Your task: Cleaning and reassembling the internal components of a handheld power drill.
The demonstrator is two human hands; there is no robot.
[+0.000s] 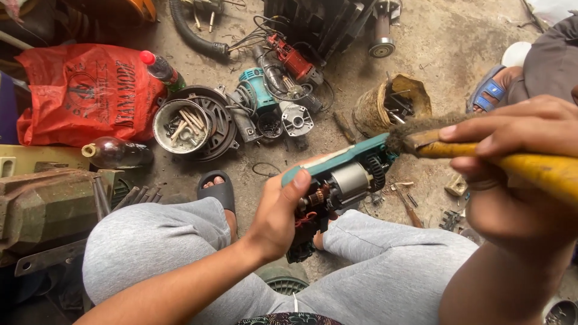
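Head view: the left hand (278,216) grips an opened teal power tool (337,180) above the knees, motor showing. The right hand (512,174) clamps a yellow-handled brush (481,150), bristles touching the tool's far end. Below, a tin of bolts (179,126) sits on the floor (445,36).

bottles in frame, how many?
2. A red-capped bottle lies by the red plastic bag, above the tin of bolts. A dark brown bottle lies on its side below the bag, beside the vise. Clutter may hide more.
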